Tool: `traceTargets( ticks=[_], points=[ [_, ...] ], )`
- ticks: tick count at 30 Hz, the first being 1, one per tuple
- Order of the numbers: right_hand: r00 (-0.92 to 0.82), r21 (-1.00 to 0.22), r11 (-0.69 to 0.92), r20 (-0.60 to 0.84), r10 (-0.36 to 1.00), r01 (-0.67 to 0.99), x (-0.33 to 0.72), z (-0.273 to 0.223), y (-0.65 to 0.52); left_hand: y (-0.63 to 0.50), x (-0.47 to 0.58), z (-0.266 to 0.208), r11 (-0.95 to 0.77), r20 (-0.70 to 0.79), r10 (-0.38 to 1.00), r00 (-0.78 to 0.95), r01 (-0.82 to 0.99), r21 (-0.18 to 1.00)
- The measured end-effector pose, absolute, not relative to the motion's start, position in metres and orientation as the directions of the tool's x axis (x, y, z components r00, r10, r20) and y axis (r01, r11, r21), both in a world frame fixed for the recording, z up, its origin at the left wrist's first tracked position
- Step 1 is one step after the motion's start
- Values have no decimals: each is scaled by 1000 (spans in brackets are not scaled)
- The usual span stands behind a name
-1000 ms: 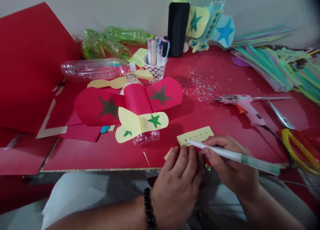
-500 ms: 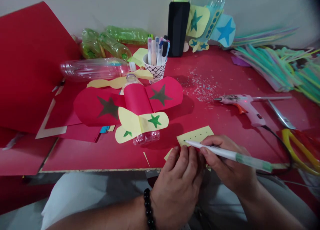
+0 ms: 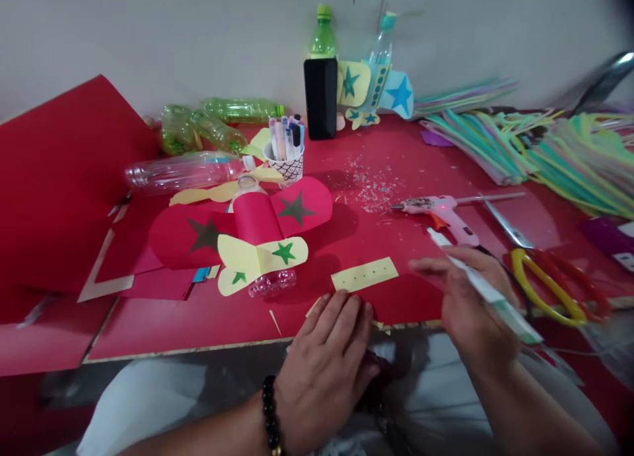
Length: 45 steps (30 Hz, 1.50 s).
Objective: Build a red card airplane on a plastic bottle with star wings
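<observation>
In the head view my right hand (image 3: 478,304) is closed around a white marker (image 3: 483,291) with a green section at its rear. The marker is lifted off the table and slightly blurred. My left hand (image 3: 329,350) lies with fingers stretched out at the table's front edge, a black bead bracelet at the wrist. Just beyond its fingertips rests a pale yellow paper strip (image 3: 364,274) bearing a row of several small dots. To the left lies a plastic bottle wrapped in red paper (image 3: 256,217), with red star-marked wings and a yellow tail piece (image 3: 284,251) with green stars.
A pink glue gun (image 3: 443,212) and yellow-and-red-handled scissors (image 3: 545,284) lie at right. Behind stand a cup of markers (image 3: 284,164), a black box-like object (image 3: 320,99) and a decorated bottle (image 3: 381,66). Green bottles (image 3: 242,109) and colourful strips (image 3: 485,146) lie at the back.
My right hand has pulled the marker away from the yellow strip to the right. The strip's dots now show uncovered. The view has tilted up and shifted right.
</observation>
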State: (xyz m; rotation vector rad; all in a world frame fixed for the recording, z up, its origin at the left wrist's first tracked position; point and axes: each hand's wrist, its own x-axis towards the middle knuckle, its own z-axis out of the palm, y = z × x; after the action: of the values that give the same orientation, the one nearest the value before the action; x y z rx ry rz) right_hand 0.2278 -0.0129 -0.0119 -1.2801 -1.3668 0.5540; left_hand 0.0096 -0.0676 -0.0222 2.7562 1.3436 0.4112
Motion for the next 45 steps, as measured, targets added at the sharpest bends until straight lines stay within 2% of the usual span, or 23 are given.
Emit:
traceTargets(
  ticks=[2, 4, 10, 13, 16, 21, 26, 33, 37, 40, 45],
  points=[
    [82, -776, 281, 392, 916, 564, 234, -11, -17, -67, 9, -20, -614, 208, 787, 581, 773, 162],
    [-36, -680, 314, 390, 920, 663, 236, -10, -18, -66, 10, -17, -610, 204, 790, 578, 775, 164],
    [-231, -558, 456, 427, 874, 694, 238, -18, -13, -84, 7, -11, -661, 254, 749, 612, 719, 216],
    [-263, -513, 485, 446, 856, 708, 239, -22, -12, -103, -3, -12, -739, 333, 674, 660, 611, 285],
    [-269, -494, 497, 462, 845, 713, 239, -24, -12, -110, -13, -7, -718, 397, 695, 599, 600, 352],
    [-255, -506, 495, 470, 845, 706, 239, -26, -12, -85, -7, 14, -633, 357, 774, 523, 656, 411],
    [-268, -517, 496, 454, 850, 698, 241, -25, -13, -48, 22, 11, -552, 193, 834, 517, 769, 323],
    [-255, -537, 473, 430, 866, 699, 239, -21, -15, -27, 40, 3, -543, 110, 838, 535, 793, 276],
    [-140, -675, 436, 446, 884, 595, 242, -9, -14, -26, 40, 1, -530, 106, 845, 524, 794, 298],
    [-50, -803, 328, 351, 935, 498, 244, -1, -10, -26, 38, 0, -526, 104, 847, 522, 794, 304],
    [-29, -810, 213, 236, 971, 547, 241, 0, -6, -26, 36, -2, -537, 91, 839, 537, 787, 304]
  ],
)
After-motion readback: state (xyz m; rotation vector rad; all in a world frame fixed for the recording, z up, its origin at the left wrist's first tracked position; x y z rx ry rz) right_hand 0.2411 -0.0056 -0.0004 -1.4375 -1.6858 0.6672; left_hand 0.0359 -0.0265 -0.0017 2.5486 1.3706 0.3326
